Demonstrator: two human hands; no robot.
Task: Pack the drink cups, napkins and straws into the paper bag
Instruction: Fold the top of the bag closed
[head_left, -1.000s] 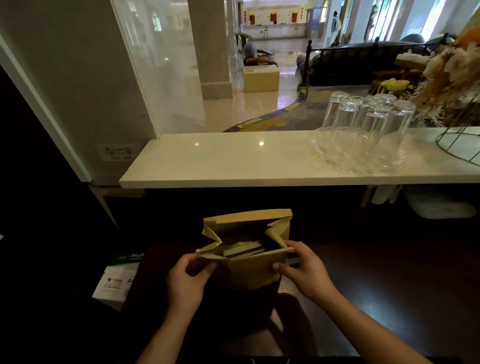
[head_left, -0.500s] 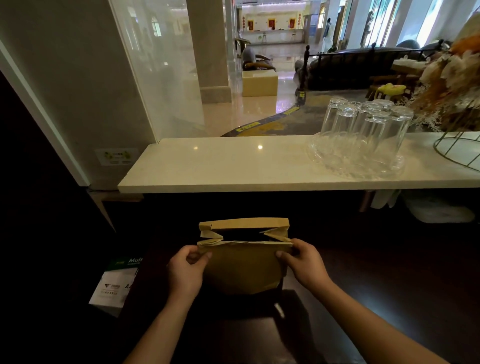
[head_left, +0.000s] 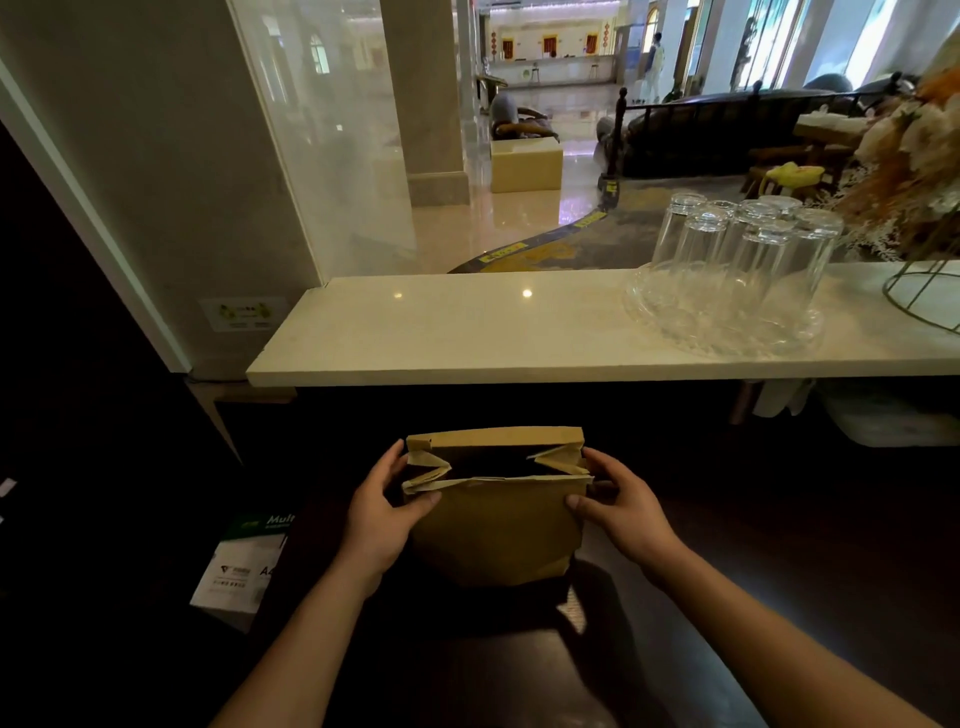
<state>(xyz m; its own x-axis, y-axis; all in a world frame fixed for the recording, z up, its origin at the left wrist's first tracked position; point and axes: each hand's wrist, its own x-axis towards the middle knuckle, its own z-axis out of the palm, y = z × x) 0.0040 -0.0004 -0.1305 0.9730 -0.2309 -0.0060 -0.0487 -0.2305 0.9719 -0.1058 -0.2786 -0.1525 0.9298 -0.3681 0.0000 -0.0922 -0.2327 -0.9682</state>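
Bag (head_left: 498, 530) stands upright on the dark worktop (head_left: 727, 597), its mouth partly open with the side folds tucked in. Left hand (head_left: 379, 519) and right hand (head_left: 623, 509) hold its upper corners, fingers (head_left: 393, 460) curled round the edges, thumbs on the front panel.

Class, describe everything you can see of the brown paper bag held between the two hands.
The paper bag is plain brown kraft paper and stands upright on a dark tabletop. Its mouth is partly open, with both side gussets creased inward and the back panel rising above the front edge. The inside is too dark to show any contents. The left hand grips its left side and the right hand its right side, each with a thumb on the front panel.
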